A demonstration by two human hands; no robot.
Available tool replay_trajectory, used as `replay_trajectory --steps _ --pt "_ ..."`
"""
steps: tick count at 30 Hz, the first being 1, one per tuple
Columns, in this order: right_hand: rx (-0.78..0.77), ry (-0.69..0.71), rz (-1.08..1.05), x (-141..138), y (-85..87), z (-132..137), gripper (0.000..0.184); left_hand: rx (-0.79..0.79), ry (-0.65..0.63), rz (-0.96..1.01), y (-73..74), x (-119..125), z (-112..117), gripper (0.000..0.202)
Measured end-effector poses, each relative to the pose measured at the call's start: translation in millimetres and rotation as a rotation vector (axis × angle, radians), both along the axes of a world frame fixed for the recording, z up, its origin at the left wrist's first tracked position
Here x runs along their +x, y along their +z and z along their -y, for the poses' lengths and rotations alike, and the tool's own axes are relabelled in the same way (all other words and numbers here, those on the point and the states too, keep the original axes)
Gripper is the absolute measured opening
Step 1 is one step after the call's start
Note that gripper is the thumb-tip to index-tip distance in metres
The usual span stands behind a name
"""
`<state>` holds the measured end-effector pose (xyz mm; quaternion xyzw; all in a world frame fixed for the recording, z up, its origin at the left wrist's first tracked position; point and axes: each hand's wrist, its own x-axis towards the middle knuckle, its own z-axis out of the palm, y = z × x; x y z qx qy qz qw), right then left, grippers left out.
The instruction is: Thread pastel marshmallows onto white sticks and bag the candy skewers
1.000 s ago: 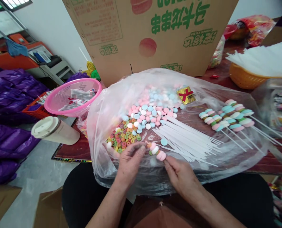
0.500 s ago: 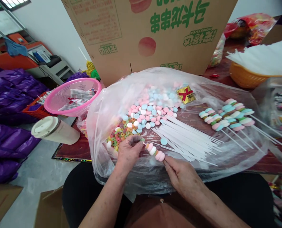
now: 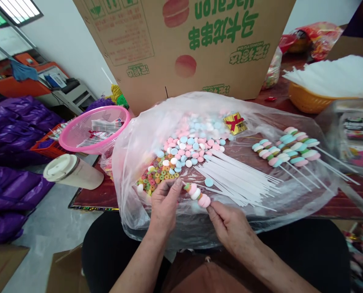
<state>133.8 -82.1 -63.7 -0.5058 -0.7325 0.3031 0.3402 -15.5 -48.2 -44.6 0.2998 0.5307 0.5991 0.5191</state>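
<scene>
My right hand [image 3: 230, 221] pinches the lower end of a candy skewer [image 3: 198, 195], just below its sweets. Pink and white marshmallow candies with small gummy rings between them are threaded on it, a green ring uppermost. At the bare tip of the stick my left hand [image 3: 166, 203] has thumb and fingers closed together; what they hold, if anything, is hidden. Beyond that hand lie many small gummy rings [image 3: 159, 174] and a heap of pink, blue and white candies [image 3: 190, 148]. One blue candy [image 3: 209, 182] lies apart, beside a bundle of white sticks [image 3: 239, 177].
Finished-looking candy skewers [image 3: 287, 148] lie on the clear plastic sheet [image 3: 309, 185] at right, near a gold packet [image 3: 235, 123]. A large carton [image 3: 159, 49] stands behind. At left are a pink basket [image 3: 68, 136] and a lidded cup [image 3: 74, 171]; a stick-filled orange basket [image 3: 306, 99] stands right.
A green gummy ring that was near my left fingertips on the stick's tip now sits against the other sweets. My left hand has drawn slightly down; the right keeps its grip.
</scene>
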Motion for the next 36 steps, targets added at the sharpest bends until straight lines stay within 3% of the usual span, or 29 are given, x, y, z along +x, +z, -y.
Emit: replay_trajectory --steps 4,8,15,18,21,23,25,28,30,32,34,36 --pt "0.003 0.036 -0.063 -7.2 4.0 2.4 0.031 -0.118 -0.041 0.281 8.7 8.8 -6.6 0.023" --pt "-0.052 0.046 -0.042 -7.6 1.6 3.1 0.031 -0.175 -0.131 0.449 6.0 23.4 -4.6 0.028" --pt "-0.072 0.046 0.007 -14.2 -9.0 -0.9 0.028 -0.088 -0.012 0.413 -9.6 50.2 6.6 0.027" --pt "-0.108 0.013 -0.039 -6.7 -7.7 -7.9 0.030 -0.102 -0.040 0.308 -11.1 48.3 -0.1 0.029" --pt "-0.086 -0.080 -0.057 10.3 -3.3 -23.8 0.028 -0.073 -0.112 -0.102 -7.8 32.1 -24.8 0.037" --pt "-0.044 -0.164 0.030 18.2 -1.7 -38.5 0.023 -0.021 -0.175 -0.659 -6.4 20.2 -48.3 0.033" --pt "-0.047 -0.211 0.169 18.6 -3.2 -53.2 0.019 -0.031 -0.332 -1.217 -7.1 13.0 -70.6 0.024" --pt "-0.115 -0.214 0.278 12.2 -9.8 -68.6 0.015 -0.064 -0.428 -1.439 -9.7 9.9 -89.1 0.016" --pt "-0.140 -0.204 0.240 12.0 -12.8 -72.7 0.013 -0.053 -0.429 -1.460 -9.9 7.7 -88.9 0.012" --pt "-0.195 -0.189 0.070 16.8 -11.1 -72.9 0.012 -0.032 -0.432 -1.423 -8.9 4.8 -80.7 0.010" --pt "-0.298 -0.162 -0.213 21.6 -4.1 -70.3 0.018 -0.040 -0.418 -1.183 -7.7 4.4 -68.5 0.014" --pt "-0.401 -0.108 -0.518 20.8 5.3 -66.4 0.022 -0.087 -0.396 -0.778 -6.7 8.8 -55.8 0.020"
